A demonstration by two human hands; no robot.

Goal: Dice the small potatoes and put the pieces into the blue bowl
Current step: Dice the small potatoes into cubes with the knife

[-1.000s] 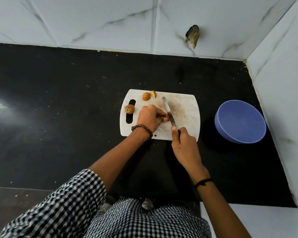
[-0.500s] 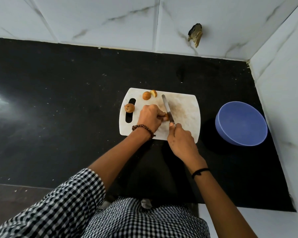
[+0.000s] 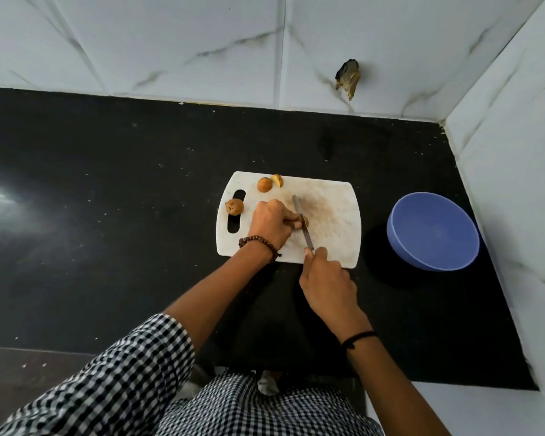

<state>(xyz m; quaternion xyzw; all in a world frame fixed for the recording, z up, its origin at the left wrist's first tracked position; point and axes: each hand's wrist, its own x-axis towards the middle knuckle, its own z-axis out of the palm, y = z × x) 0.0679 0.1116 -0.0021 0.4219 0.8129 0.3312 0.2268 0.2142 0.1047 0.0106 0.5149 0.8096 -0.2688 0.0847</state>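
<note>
1. My left hand [image 3: 271, 225] is curled over a small potato [image 3: 306, 220] near the middle of the cutting board [image 3: 331, 212], fingertips pinning it down; only a sliver of it shows past my fingers.
2. My right hand [image 3: 328, 278] is closed round the handle of the knife [image 3: 302, 226] at the board's near edge. The handle is hidden in my fist, and the blade points away from me, lying against the right side of the held potato.
3. A beaded bracelet [image 3: 258, 243] sits on my left wrist and a black band [image 3: 357, 338] on my right.
4. On the left of the board, beside its handle slot, lies a whole potato [image 3: 234, 206]. At the far edge sit a rounded potato [image 3: 264, 184] and, touching it on the right, a cut piece [image 3: 277, 180] with pale flesh showing.
5. The blue bowl [image 3: 434, 228] stands on the black counter [image 3: 107, 199] to the right of the board, apart from it, with no pieces visible inside.
6. White marbled tiles [image 3: 170, 42] rise behind the counter and along its right side.
</note>
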